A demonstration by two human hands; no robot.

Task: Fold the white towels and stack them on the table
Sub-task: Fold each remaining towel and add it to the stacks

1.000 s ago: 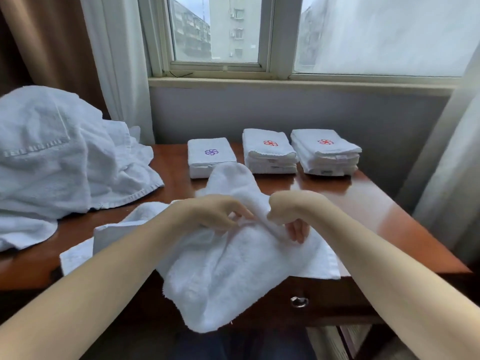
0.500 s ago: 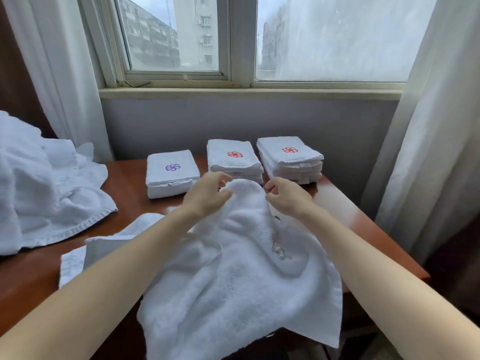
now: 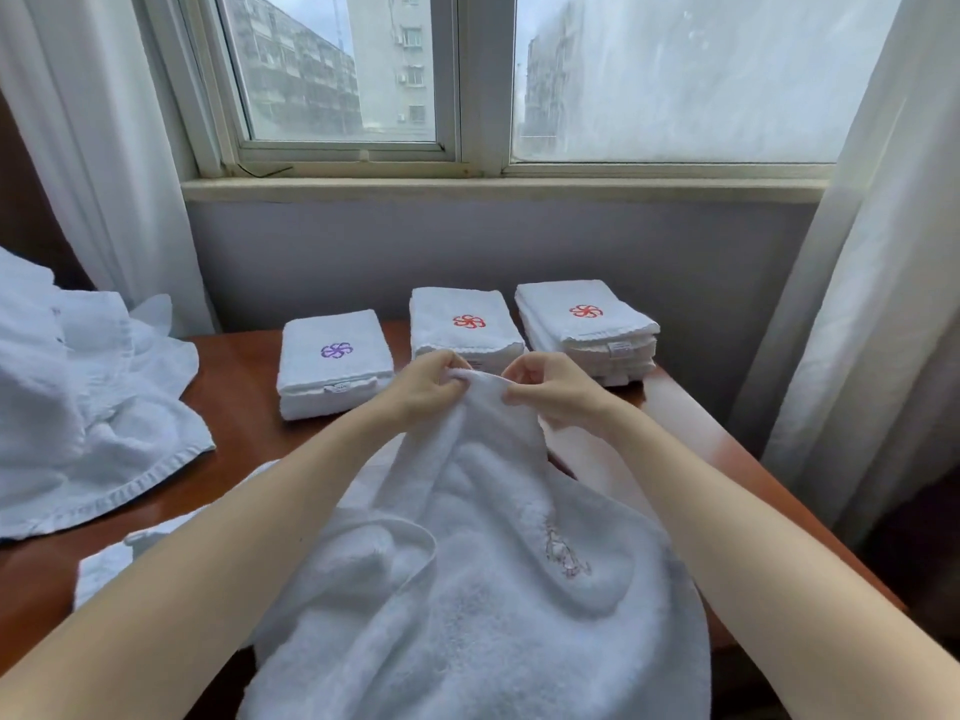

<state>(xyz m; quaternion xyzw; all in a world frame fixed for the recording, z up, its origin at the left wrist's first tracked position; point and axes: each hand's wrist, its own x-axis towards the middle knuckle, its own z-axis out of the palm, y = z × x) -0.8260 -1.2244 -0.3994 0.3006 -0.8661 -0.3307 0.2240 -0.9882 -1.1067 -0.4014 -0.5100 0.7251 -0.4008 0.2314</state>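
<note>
towel point(image 3: 483, 589) edge pinched by left hand point(image 3: 427, 388), right hand point(image 3: 551, 389), rest draped below grip

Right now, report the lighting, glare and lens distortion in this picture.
Head view: soft daylight from the window lights the scene from the far side, with no hard shadows. Head view: a pale glare patch lies on the table right of the right hand. Head view: the wide lens bows the curtains at the edges. Head view: the held towel shows only faint embroidery.
</note>
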